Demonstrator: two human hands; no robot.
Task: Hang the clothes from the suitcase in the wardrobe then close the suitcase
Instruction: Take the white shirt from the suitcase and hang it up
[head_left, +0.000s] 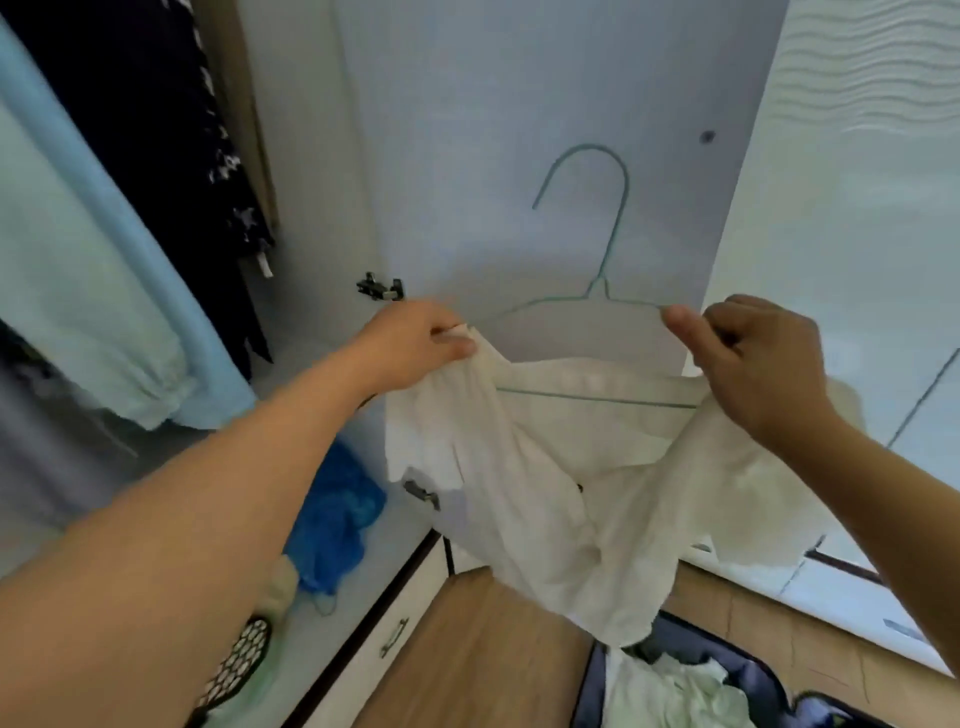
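Open white wardrobe door (519, 130) behind the fingers; open dark suitcase (727, 675) with pale clothes below them. White cotton shirt (545, 467) draped half over thin green wire hanger (597, 291), held up between both hands. Left hand (415, 343) pinches one shoulder; right hand (748, 353) grips the other with the hanger end. Advisably, seat each shoulder squarely before hooking.

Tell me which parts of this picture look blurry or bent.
Head view: the pale blue hanging garment at the left edge is smeared; the white wardrobe door leans from wide-angle distortion; the thin green wire hanger and white shirt read fairly sharp.
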